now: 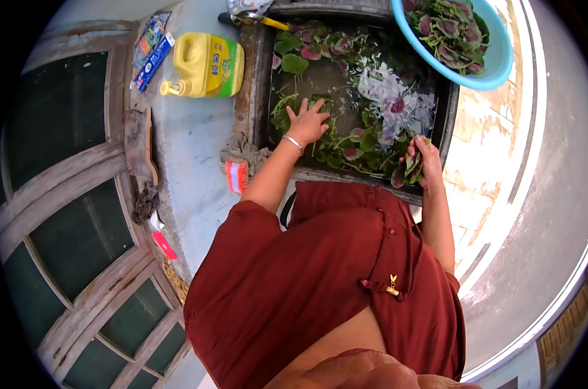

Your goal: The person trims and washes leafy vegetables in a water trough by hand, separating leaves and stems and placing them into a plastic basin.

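A dark-rimmed sink (pixel 263 84) holds water with many green and purple amaranth leaves (pixel 352 155) floating in it. My left hand (pixel 308 123), with a bracelet at its wrist, reaches over the water at the sink's left side. Its fingers are spread, and leaves lie around and under it. At the near right corner, my right hand (pixel 427 162) is closed around a small bunch of amaranth (pixel 408 170). Bright sky-like reflections cover part of the water. A light blue basin (pixel 501 55) heaped with the same greens (pixel 449 32) stands at the far right corner.
Left of the sink, a ledge bears a yellow jug (pixel 209 68), a long blue box (pixel 154 63), a grey rag (pixel 242 149) and an orange-and-white brush (pixel 237 177). A yellow-handled tool (pixel 274 24) lies at the far left corner. Wood-framed windows (pixel 63 84) line the left.
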